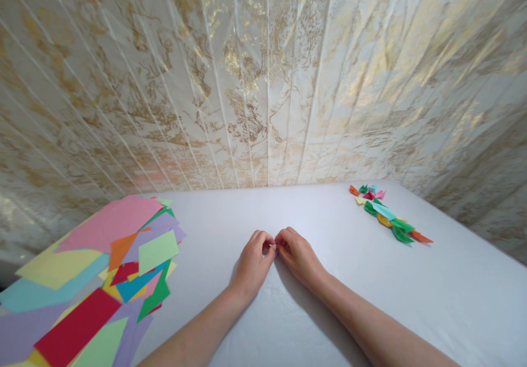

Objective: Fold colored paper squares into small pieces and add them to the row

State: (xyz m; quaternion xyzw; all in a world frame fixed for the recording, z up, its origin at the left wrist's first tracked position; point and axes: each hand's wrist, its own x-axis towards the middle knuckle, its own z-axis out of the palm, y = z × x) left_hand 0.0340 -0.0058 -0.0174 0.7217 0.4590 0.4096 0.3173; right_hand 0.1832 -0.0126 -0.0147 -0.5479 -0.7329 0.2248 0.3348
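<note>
Any piece being worked would be between the left hand (254, 261) and right hand (302, 258), mid-table (230, 213). Fingers are curled, tips bunched together; can't tell if they're pinching anything. Off right, the folded papers (382, 211) look done. Way left, loads of flat sheets (111, 227) sit unfolded, so plenty left imo.

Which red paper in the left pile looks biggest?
The dark red rectangular paper sheet at the near end of the colourful paper pile; other red paper pieces look smaller.

The head camera looks forward — down across the table (230, 213).
</note>
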